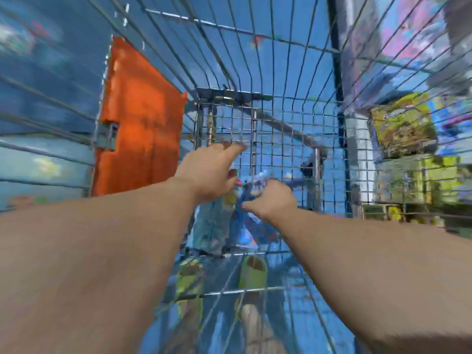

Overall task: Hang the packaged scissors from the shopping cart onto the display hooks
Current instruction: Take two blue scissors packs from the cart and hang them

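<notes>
Reaching down into the shopping cart (255, 116), the person appears to be at the pick-up step: both bare forearms stretch from the lower corners of the frame toward the cart's centre, where blurred blue packages (251, 200), probably the packaged scissors, lie low at the far end of the basket. The left hand (212, 175) sits just above and left of them, wrist bent, fingers loosely spread and pointing toward the wire end wall; it looks open and not clamped on anything, though its fingertips are close to the pile. The right hand (272, 198) is curled into a loose fist right against the packages; whether it is actually pinching one I cannot tell through the motion blur. An orange panel (138, 129) hangs on the cart's side at centre left. No display hooks are visible. Next, as I judge it, one package must be gripped firmly, lifted clear of the wires, and carried to the hooks.
</notes>
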A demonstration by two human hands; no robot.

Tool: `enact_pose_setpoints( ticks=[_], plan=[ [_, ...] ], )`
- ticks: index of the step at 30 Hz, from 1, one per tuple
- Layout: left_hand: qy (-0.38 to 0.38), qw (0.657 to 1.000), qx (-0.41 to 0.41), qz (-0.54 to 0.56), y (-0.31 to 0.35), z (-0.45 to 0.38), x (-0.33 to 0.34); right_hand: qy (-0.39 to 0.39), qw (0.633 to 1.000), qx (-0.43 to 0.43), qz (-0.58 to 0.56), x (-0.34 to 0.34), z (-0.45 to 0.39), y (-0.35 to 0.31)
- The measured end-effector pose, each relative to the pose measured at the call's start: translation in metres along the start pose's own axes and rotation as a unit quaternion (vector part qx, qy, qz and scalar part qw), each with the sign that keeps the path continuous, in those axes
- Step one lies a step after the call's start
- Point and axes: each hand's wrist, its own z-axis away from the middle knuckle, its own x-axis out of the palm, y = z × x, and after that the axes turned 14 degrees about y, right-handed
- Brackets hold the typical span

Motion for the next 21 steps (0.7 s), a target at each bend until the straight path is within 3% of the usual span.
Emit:
enact_pose_setpoints(
  ticks=[5, 12, 17, 21],
  plan=[
    [-0.009, 1.000, -0.007, -0.008, -0.011, 0.004, 0.018, 0.045, 0.997, 0.069, -0.003, 0.025, -0.001, -0.005],
    [-0.020, 0.999, -0.030, -0.009, -0.013, 0.006, 0.015, 0.030, 0.992, 0.123, -0.020, 0.016, -0.012, -0.007],
    [-0.041, 0.995, -0.080, 0.036, -0.007, 0.003, 0.020, 0.006, 0.975, 0.129, -0.180, 0.007, -0.013, 0.007],
    [-0.053, 0.973, -0.192, 0.119, 0.002, -0.004, 0.022, -0.006, 0.914, 0.169, -0.369, -0.016, -0.017, 0.031]
  ],
)
